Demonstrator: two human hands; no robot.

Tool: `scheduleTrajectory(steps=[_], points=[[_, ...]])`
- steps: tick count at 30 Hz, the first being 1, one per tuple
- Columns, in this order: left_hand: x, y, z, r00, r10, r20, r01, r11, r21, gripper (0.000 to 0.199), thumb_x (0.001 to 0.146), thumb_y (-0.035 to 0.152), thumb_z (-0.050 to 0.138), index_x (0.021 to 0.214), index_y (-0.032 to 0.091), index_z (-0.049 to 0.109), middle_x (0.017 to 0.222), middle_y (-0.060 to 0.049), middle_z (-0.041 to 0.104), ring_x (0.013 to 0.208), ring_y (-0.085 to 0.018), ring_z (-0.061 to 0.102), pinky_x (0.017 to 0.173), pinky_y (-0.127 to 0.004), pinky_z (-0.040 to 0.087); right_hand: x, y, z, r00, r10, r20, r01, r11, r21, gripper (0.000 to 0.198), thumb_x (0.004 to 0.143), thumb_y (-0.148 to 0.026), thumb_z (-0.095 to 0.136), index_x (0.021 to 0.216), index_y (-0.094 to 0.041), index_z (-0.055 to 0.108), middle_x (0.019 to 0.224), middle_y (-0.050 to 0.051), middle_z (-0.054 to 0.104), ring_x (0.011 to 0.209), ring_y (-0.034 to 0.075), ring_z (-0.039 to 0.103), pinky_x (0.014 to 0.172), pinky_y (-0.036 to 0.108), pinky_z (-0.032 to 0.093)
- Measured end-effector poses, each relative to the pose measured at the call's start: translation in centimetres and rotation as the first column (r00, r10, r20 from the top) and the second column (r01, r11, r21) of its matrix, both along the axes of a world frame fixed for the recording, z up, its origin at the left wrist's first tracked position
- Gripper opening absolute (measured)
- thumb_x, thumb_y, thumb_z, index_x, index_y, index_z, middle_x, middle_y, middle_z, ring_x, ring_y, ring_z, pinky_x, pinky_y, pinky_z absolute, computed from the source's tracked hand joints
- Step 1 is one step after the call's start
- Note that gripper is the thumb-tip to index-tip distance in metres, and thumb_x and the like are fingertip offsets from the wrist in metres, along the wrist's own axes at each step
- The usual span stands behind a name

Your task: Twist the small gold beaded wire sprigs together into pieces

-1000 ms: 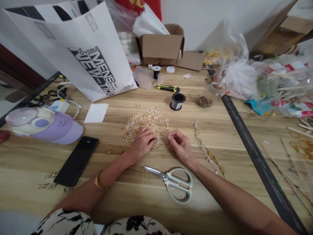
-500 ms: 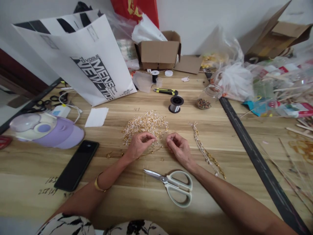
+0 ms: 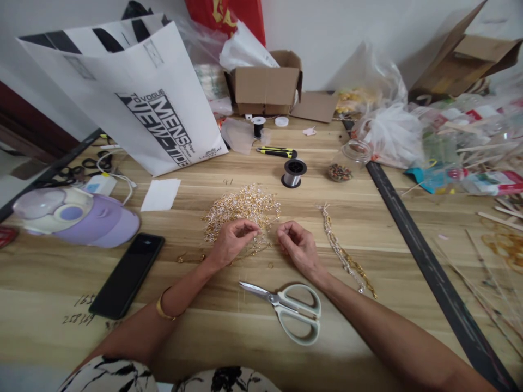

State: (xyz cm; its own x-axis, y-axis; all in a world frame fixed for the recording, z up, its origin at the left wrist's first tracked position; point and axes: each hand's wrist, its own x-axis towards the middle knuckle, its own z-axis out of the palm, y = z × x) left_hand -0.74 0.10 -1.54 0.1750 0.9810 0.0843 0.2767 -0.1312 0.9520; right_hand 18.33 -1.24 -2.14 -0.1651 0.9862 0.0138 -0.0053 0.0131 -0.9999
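Thumb and fingertips of my left hand (image 3: 232, 240) are pinched together at the front edge of a pile of gold and clear beads (image 3: 245, 207). What sits in that pinch is too small to make out. Just to its right, my right hand (image 3: 297, 245) is also closed in a pinch, its contents hidden by the fingers. A thin gold chain (image 3: 253, 252) lies on the table below the fingertips, with a small ring (image 3: 270, 265) near it. Closer to me rest scissors (image 3: 281, 307) with pale handles. Silver and gold chains (image 3: 343, 253) lie right of my right hand.
Behind the pile stand a wire spool (image 3: 293, 173), a yellow-black cutter knife (image 3: 277, 152) and a jar of beads (image 3: 345, 163). At left are a phone (image 3: 126, 275), a purple bottle-like object (image 3: 96, 220) and a white paper bag (image 3: 151, 103). Plastic bags (image 3: 392, 133) crowd the right.
Both hands keep nearly the same place and the same pinched shape. The whole view has shifted very slightly; nothing on the table has visibly moved.
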Motion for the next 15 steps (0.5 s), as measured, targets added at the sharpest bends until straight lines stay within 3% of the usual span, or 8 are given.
scheduleTrajectory(steps=[12, 15], points=[[0.05, -0.08, 0.31, 0.995, 0.025, -0.098, -0.021, 0.999, 0.04, 0.009, 0.076, 0.019, 0.064, 0.079, 0.013, 0.07, 0.079, -0.005, 0.071, 0.073, -0.016, 0.065, 0.068, -0.025, 0.051, 0.06, 0.07, -0.37, 0.999, -0.009, 0.032, 0.008, 1.0, 0.014, 0.022, 0.083, -0.038, 0.058, 0.079, -0.017, 0.054, 0.061, -0.004, 0.048, 0.05, 0.008, 0.039, 0.046, 0.021, 0.032], [0.03, -0.1, 0.29, 0.989, 0.028, -0.145, -0.013, 0.995, 0.104, 0.007, 0.077, 0.018, 0.064, 0.078, 0.014, 0.069, 0.078, -0.005, 0.071, 0.071, -0.015, 0.064, 0.067, -0.025, 0.05, 0.05, 0.06, -0.28, 0.999, -0.012, 0.029, 0.012, 1.0, 0.014, 0.021, 0.083, -0.037, 0.058, 0.079, -0.017, 0.054, 0.062, -0.004, 0.047, 0.05, 0.008, 0.039, 0.046, 0.021, 0.032]])
